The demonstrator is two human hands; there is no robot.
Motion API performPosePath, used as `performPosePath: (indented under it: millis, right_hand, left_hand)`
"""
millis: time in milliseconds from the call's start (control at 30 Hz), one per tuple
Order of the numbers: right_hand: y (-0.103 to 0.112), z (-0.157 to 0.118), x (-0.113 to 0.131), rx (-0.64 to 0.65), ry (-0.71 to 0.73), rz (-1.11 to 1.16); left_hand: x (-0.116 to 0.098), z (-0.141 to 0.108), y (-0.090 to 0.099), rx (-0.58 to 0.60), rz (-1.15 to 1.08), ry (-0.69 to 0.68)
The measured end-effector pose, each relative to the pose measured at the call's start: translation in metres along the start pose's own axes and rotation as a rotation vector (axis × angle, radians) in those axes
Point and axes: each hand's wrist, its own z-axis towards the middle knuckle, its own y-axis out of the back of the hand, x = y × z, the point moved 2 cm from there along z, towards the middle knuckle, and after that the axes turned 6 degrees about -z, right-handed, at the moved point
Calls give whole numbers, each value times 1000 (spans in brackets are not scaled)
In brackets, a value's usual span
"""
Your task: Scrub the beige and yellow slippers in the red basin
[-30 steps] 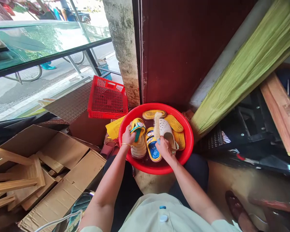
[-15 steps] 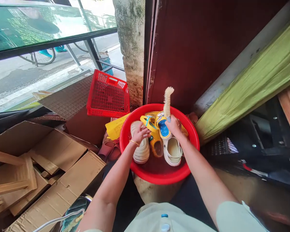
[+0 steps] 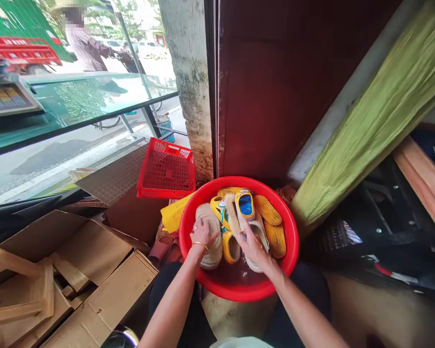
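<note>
A red basin [image 3: 235, 292] holds several wet shoes with some water in the bottom. At its left, a white clog [image 3: 212, 253] lies sole up, and my left hand [image 3: 203, 234] grips its left side. My right hand [image 3: 253, 246] is closed around the handle of a scrubbing brush [image 3: 233, 213] with pale bristles, which is over the shoes in the middle. Under and beside it are a yellow clog with a blue insole [image 3: 245, 204], another yellow clog [image 3: 232, 249] and a second white clog [image 3: 255, 265], partly hidden by my right hand. Yellow soles [image 3: 275, 237] show at the right.
A red plastic crate [image 3: 166, 169] stands beyond the basin to the left. Cardboard boxes [image 3: 108, 280] with wooden pieces lie nearer on the left. Behind the basin is a dark red door [image 3: 261, 96]; a green cloth [image 3: 366, 130] hangs at the right. Outside, a person [image 3: 87, 46] passes.
The brush has swung down from upright to the shoes. My left hand has moved from above the white clog onto it. The view has tilted up.
</note>
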Motion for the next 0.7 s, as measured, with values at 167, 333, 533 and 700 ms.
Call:
performPosePath:
  millis: [167, 333, 533, 700]
  right_hand:
    - [-20, -20, -6, 91, 3, -125]
    - [-25, -20, -19, 129, -14, -218]
    - [-37, -25, -32, 37, -19, -60]
    - [-33, -29, -36, 22, -15, 103]
  left_hand:
    - [0, -28, -20, 92, 208, 66]
    - [2, -33, -23, 60, 196, 73]
    - [12, -21, -18, 45, 99, 112]
    - [25, -9, 2, 1, -248, 116]
